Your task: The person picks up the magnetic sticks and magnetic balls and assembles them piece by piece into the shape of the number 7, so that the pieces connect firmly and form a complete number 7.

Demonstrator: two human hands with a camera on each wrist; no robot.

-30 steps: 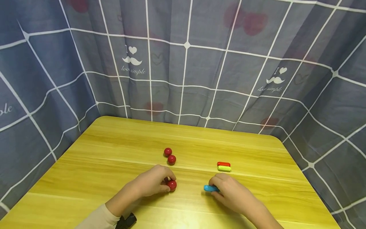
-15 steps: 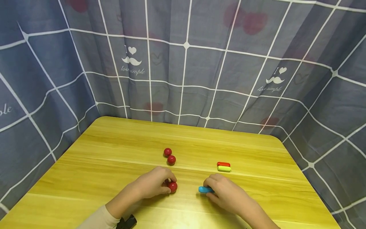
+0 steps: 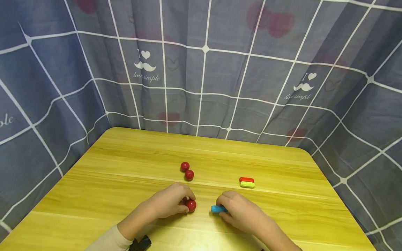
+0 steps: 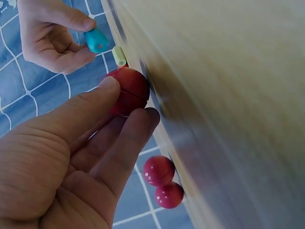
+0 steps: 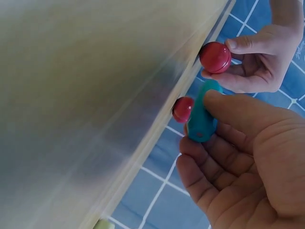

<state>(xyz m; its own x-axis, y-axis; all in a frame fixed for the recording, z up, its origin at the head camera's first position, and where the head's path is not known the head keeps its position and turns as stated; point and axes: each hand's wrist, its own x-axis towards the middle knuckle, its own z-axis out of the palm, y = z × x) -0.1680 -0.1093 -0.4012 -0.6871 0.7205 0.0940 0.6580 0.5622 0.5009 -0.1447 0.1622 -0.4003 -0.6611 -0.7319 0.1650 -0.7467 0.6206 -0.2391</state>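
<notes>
My left hand (image 3: 171,201) pinches a glossy red ball (image 3: 191,205) between thumb and fingertips, low at the tabletop. A thin seam line crosses the ball (image 4: 133,90) in the left wrist view. To its right, my right hand (image 3: 240,212) pinches a short blue stick-shaped piece (image 3: 217,208), whose near end points toward the ball; the two are apart. In the right wrist view the blue piece (image 5: 204,114) lies between thumb and curled fingers, with part of it behind the thumb. The piece's exact kind cannot be told.
Two more red balls (image 3: 185,166) sit together beyond my left hand. A red stick-shaped piece (image 3: 246,180) and a yellow-green one (image 3: 247,185) lie side by side beyond my right hand. A checked curtain (image 3: 201,69) surrounds the wooden table (image 3: 94,181) at the back and sides.
My right hand has moved left with the blue piece, closing the gap to the held red ball. My left hand and its ball have shifted very slightly right. The other pieces have stayed put.
</notes>
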